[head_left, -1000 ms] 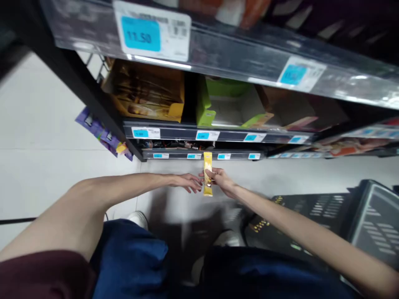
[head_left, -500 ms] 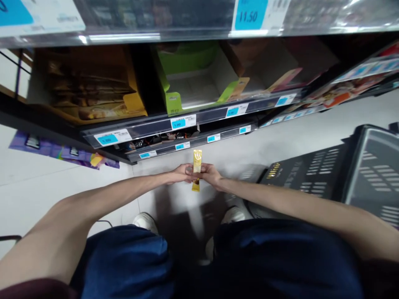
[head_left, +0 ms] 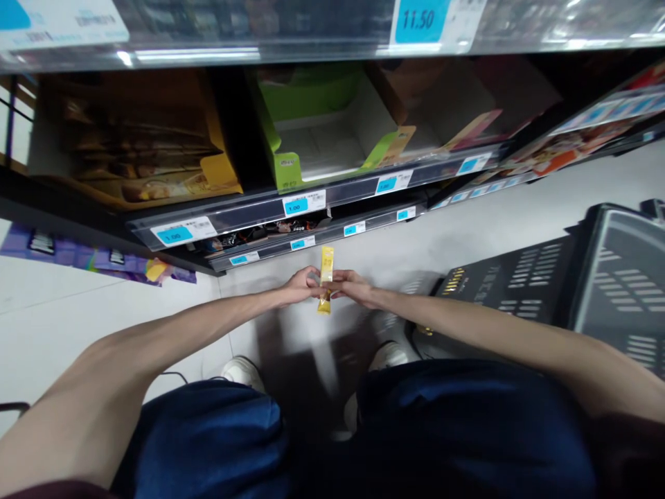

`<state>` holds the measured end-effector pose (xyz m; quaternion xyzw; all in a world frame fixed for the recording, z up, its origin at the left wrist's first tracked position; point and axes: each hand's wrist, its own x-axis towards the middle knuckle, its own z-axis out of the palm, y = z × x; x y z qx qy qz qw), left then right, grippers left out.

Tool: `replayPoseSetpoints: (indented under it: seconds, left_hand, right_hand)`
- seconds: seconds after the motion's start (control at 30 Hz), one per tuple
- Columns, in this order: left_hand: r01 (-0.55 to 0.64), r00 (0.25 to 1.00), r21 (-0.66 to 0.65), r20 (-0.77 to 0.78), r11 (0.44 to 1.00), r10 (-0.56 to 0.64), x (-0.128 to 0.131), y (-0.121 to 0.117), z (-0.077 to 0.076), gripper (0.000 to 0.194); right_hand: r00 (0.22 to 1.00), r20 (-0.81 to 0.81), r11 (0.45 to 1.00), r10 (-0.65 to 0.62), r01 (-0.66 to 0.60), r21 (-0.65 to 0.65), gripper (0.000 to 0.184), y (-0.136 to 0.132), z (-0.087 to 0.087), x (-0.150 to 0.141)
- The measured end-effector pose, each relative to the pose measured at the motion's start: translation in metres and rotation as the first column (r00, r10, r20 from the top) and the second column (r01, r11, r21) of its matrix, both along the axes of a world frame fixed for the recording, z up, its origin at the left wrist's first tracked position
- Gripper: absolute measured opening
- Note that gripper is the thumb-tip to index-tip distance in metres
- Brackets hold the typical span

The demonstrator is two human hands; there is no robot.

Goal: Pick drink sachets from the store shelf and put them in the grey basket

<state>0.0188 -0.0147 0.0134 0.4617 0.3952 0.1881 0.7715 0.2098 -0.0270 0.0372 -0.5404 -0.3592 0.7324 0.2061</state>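
Holding yellow packet [head_left: 327, 260] below "11.50" label [head_left: 435, 25].

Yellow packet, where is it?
In the head view's middle, the yellow packet is held between the left hand and right hand, in front of the shelves.

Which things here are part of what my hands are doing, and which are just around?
In the job:
- yellow packet
- left hand and right hand, both on it

Just around:
- green box
- yellow box
- purple packets
- dark basket

glossy, smooth plastic packet [head_left: 327, 263]
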Motion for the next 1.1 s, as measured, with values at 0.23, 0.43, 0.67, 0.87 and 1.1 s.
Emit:
replayPoseSetpoints:
  seconds: [0.23,0.43,0.67,0.87,1.1]
  left_hand:
    - [-0.039,0.989,0.065,-0.141,0.997,0.047,-0.004,0.0,-0.007,0.051]
    - [-0.033,0.995,-0.086,-0.095,0.996,0.025,-0.004,0.003,-0.003,0.059]
    - [0.033,0.997,-0.082,-0.07,0.996,-0.039,-0.003,0.001,0.0,0.06]
    - [0.106,0.981,0.121,-0.173,0.987,-0.084,-0.006,0.004,-0.004,0.043]
    - [0.071,0.98,0.188,-0.194,0.979,-0.034,-0.006,0.01,-0.006,0.035]
  right_hand:
    - [0.992,0.056,0.993,0.115,-0.112,-0.045,0.032,-0.002,0.001,0.003]
    - [0.987,0.152,0.998,0.047,-0.04,-0.048,0.026,-0.004,0.001,0.0]
    - [0.977,0.184,0.993,0.105,-0.111,0.025,0.025,-0.003,0.003,0.002]
    - [0.976,0.111,0.98,0.186,-0.193,0.05,0.031,-0.007,-0.002,0.001]
    - [0.981,0.096,0.986,0.169,-0.169,-0.009,0.027,-0.002,0.002,0.005]
